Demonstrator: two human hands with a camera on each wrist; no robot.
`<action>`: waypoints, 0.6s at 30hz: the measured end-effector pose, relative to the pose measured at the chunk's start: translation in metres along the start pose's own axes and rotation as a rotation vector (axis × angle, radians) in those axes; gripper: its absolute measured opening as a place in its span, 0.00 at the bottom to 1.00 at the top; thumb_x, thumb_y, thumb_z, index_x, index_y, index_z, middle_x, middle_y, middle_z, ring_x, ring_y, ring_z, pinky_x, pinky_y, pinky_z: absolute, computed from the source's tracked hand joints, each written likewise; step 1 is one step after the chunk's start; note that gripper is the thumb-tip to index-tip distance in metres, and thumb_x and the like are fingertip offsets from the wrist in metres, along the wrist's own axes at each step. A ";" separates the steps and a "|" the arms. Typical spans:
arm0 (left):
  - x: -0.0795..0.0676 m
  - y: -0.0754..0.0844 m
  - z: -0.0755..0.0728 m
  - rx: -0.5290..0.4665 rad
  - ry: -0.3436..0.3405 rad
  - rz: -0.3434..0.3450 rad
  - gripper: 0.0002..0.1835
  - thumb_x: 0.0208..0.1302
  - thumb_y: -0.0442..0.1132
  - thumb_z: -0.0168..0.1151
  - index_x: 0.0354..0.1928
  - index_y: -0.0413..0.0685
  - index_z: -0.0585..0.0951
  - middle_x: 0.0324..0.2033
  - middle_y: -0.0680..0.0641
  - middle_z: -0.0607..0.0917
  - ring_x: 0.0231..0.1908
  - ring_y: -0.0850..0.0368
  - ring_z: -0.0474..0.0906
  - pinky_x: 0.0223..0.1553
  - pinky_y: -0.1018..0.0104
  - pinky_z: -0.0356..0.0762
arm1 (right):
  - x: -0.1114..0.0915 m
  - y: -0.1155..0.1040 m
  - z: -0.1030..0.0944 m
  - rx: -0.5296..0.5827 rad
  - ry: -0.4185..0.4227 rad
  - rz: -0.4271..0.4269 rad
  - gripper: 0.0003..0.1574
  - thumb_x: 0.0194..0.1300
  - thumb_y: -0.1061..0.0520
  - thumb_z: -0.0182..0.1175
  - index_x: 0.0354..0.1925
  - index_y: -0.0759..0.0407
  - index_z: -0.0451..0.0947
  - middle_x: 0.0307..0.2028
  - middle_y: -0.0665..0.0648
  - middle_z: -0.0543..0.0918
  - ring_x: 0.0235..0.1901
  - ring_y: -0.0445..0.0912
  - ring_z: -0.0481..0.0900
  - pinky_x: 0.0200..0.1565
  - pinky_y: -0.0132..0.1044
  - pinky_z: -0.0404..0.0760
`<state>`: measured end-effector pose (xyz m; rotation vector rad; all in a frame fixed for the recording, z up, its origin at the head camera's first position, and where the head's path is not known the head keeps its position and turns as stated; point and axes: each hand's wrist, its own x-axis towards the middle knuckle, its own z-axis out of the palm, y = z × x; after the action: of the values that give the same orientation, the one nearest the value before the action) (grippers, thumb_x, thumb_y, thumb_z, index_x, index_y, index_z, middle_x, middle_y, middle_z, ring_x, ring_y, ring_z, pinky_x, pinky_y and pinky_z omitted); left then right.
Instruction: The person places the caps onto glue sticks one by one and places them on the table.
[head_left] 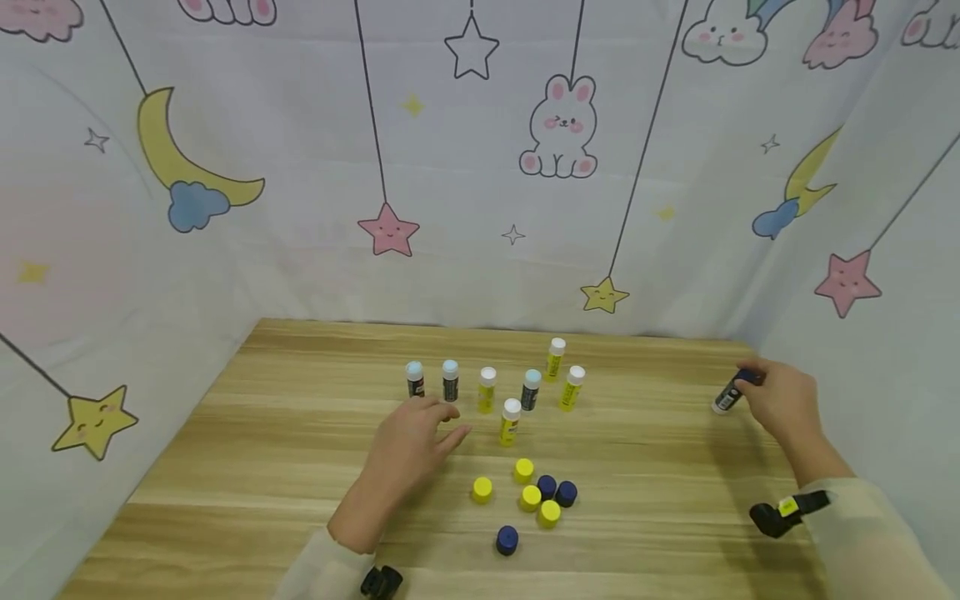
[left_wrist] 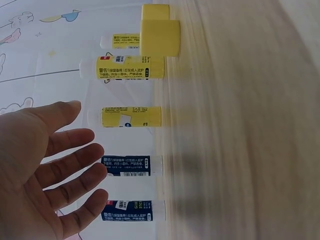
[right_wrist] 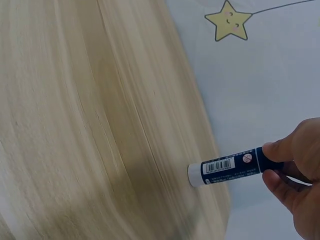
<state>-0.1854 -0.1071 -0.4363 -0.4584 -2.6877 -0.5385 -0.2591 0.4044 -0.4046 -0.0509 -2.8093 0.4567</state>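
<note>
My right hand (head_left: 783,400) pinches a dark blue glue stick (right_wrist: 225,167) by its dark cap, between thumb and fingers. The stick tilts, its white base down close over the right end of the table. My left hand (head_left: 411,442), fingers relaxed and apart, holds nothing. It hovers just in front of two dark blue glue sticks (head_left: 450,383) that stand uncapped with pale tops. In the left wrist view, its fingertips overlap a dark blue glue stick (left_wrist: 127,211). Several uncapped yellow glue sticks (head_left: 487,393) and another dark blue glue stick (head_left: 530,392) stand upright to its right.
Several loose yellow caps (head_left: 482,490) and three dark blue caps (head_left: 507,541) lie at the middle front of the wooden table (head_left: 660,500). A white curtain (head_left: 465,275) printed with stars and bunnies hangs along the back and sides.
</note>
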 end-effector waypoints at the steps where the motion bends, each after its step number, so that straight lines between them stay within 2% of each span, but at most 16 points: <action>1: 0.000 0.000 0.000 0.000 0.002 0.001 0.15 0.64 0.53 0.71 0.41 0.50 0.88 0.38 0.51 0.87 0.41 0.52 0.83 0.45 0.55 0.84 | 0.000 0.002 -0.001 -0.002 0.001 0.002 0.22 0.69 0.60 0.62 0.57 0.71 0.78 0.46 0.77 0.83 0.45 0.72 0.79 0.48 0.66 0.73; 3: 0.000 0.000 0.000 -0.004 0.006 0.004 0.15 0.64 0.53 0.71 0.41 0.50 0.88 0.38 0.51 0.87 0.41 0.52 0.83 0.44 0.55 0.84 | 0.001 0.007 -0.001 -0.003 0.006 0.007 0.22 0.68 0.60 0.63 0.57 0.72 0.78 0.50 0.80 0.80 0.50 0.75 0.76 0.53 0.69 0.71; 5: 0.000 0.000 0.000 -0.010 0.007 0.004 0.15 0.63 0.53 0.71 0.41 0.49 0.88 0.38 0.51 0.88 0.41 0.51 0.83 0.44 0.55 0.84 | 0.000 0.010 -0.002 0.000 0.010 0.014 0.22 0.68 0.61 0.63 0.57 0.71 0.78 0.52 0.81 0.78 0.51 0.76 0.75 0.53 0.70 0.71; 11: -0.002 0.001 -0.001 -0.015 0.009 0.005 0.15 0.63 0.53 0.72 0.41 0.49 0.88 0.39 0.50 0.88 0.42 0.51 0.84 0.45 0.54 0.84 | 0.000 0.013 -0.002 -0.001 0.007 0.018 0.23 0.68 0.61 0.63 0.57 0.71 0.77 0.51 0.81 0.79 0.50 0.76 0.76 0.53 0.70 0.70; 18: -0.003 0.001 -0.002 -0.011 0.001 0.000 0.15 0.64 0.53 0.71 0.42 0.50 0.88 0.39 0.51 0.88 0.43 0.51 0.83 0.45 0.54 0.84 | 0.000 0.011 -0.004 0.003 -0.024 0.013 0.29 0.66 0.60 0.65 0.61 0.73 0.73 0.49 0.80 0.80 0.46 0.73 0.79 0.46 0.65 0.76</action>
<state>-0.1821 -0.1075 -0.4353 -0.4611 -2.6853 -0.5533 -0.2584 0.4162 -0.4045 -0.0627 -2.8333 0.4682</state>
